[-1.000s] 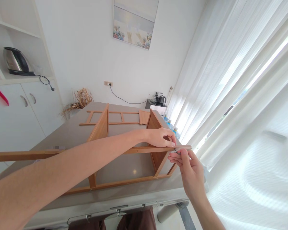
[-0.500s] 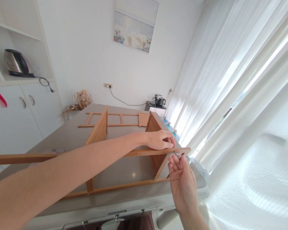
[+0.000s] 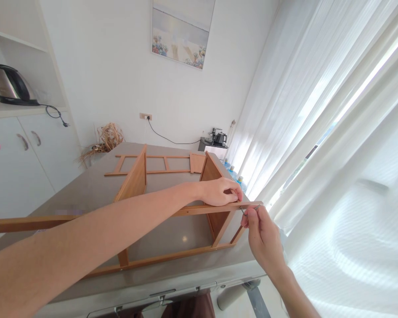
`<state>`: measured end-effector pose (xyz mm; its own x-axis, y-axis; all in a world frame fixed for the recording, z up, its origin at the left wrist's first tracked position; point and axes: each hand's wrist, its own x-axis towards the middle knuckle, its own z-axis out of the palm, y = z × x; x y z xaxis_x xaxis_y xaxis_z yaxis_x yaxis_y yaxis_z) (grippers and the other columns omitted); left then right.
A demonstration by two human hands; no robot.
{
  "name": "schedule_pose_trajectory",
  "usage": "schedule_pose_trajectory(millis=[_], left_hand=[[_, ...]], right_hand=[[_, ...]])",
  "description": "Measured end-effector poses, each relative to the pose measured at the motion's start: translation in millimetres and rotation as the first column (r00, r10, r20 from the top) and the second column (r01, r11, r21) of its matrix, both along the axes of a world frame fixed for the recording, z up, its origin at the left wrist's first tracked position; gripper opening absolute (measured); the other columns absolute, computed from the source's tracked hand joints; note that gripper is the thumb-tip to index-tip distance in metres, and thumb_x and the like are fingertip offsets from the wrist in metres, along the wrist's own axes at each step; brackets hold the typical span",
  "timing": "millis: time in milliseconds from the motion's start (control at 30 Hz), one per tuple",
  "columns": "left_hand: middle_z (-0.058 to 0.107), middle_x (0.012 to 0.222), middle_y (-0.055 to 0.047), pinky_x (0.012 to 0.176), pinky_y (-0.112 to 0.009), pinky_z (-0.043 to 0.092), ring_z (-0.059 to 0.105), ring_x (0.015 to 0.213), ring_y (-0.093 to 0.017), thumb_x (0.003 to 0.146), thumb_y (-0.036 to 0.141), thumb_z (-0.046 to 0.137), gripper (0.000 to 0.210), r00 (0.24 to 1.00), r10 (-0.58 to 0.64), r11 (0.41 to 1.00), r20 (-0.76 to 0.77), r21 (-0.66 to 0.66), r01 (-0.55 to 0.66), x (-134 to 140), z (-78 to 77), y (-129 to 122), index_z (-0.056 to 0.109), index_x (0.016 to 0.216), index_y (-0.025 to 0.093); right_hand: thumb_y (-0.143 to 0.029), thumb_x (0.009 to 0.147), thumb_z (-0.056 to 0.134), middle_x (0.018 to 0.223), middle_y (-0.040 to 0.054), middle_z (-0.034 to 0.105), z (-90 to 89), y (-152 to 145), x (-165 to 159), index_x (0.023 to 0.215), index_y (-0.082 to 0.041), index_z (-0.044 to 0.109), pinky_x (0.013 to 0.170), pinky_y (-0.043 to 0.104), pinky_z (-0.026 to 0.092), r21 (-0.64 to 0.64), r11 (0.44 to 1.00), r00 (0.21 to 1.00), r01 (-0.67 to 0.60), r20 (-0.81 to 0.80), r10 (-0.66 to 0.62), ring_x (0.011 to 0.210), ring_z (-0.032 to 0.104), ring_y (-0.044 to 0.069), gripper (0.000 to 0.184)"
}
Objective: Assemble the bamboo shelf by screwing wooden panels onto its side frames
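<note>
We pinch a small metal hex key (image 3: 248, 210) between thumb and fingers of our right hand (image 3: 260, 236), its tip set in a screw at the near end of the wooden rail (image 3: 205, 208). Just beyond that pinch, our left hand (image 3: 220, 192) presses down on top of the same rail, fingers curled over it, bracing it against the upright side panel (image 3: 215, 194) of the wooden frame (image 3: 152, 207) on the grey table (image 3: 86, 190). The key could slip out of the screw head if we tilt it, and the rail could shift if the bracing hand eases. Compared with half a second ago, our right hand has closed from an open, palm-up pose and risen to the key.
</note>
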<state>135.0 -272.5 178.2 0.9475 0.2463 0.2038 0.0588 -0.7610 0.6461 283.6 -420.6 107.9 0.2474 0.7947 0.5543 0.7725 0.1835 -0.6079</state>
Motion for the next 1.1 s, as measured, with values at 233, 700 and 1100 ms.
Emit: schedule_pose_trajectory(millis=[233,700,1100], left_hand=[[0.064,0.103,-0.004,0.094,-0.030,0.045,0.057,0.105,-0.019,0.092,0.023,0.047,0.016,1.000,0.014,0.999,0.001,0.030,-0.014,0,1.4,-2,0.063,0.095,0.020],[0.064,0.109,-0.003,0.096,-0.031,0.044,0.056,0.110,-0.019,0.092,0.026,0.046,0.020,0.999,0.024,0.999,-0.035,0.024,-0.023,-2,2.8,-2,0.064,0.101,0.021],[0.063,0.104,-0.003,0.092,-0.030,0.045,0.056,0.105,-0.018,0.091,0.023,0.047,0.018,1.000,0.004,1.000,-0.008,0.027,-0.004,0,0.1,0,0.064,0.097,0.020]], right_hand=[[-0.043,0.104,0.034,0.073,-0.0015,0.060,3.7,1,-3,0.082,-0.025,0.048,0.056,0.025,0.040,0.002,1.000,0.998,-0.019,0.060,0.018,0.057,0.055,0.013,0.032],[-0.037,0.104,0.036,0.071,-0.0029,0.060,17.8,-2,5,0.082,-0.024,0.047,0.056,0.023,0.039,0.000,0.998,0.952,-0.061,0.301,0.058,0.058,0.053,0.011,0.028],[-0.050,0.099,0.047,0.079,0.0019,0.070,8.0,1,-8,0.083,-0.023,0.055,0.066,0.028,0.052,-0.013,1.000,0.987,-0.019,-0.161,0.017,0.072,0.067,0.016,0.032]])
